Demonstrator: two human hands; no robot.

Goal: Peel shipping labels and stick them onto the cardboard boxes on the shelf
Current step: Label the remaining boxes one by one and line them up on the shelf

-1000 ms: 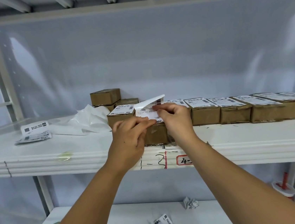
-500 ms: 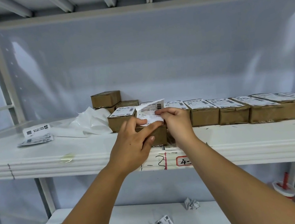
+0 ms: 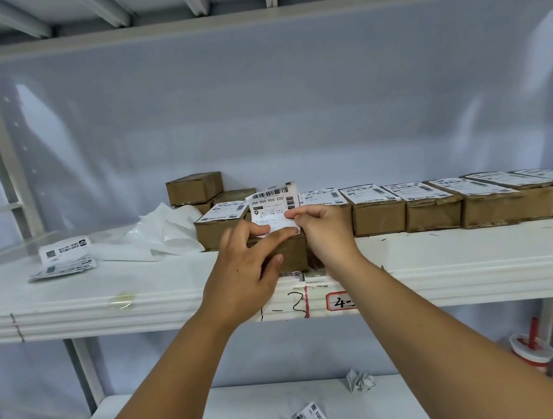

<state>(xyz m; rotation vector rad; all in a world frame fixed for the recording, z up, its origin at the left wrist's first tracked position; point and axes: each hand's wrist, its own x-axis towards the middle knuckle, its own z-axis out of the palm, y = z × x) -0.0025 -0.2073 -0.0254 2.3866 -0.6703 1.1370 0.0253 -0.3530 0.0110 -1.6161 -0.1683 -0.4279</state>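
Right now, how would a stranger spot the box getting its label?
On the white shelf runs a row of labelled cardboard boxes. Near its left end one box stands forward at the shelf's edge. Only its shipping label stands up, held by the right hand.

Left grip point(image 3: 241, 275) reaching forward, fingers straight, seemingly pressing, right grip point(image 3: 326, 231) beside it, pinching label point(image 3: 272, 203)

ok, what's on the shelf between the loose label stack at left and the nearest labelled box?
In the head view, a heap of crumpled white sheets lies between the label stack and that box.
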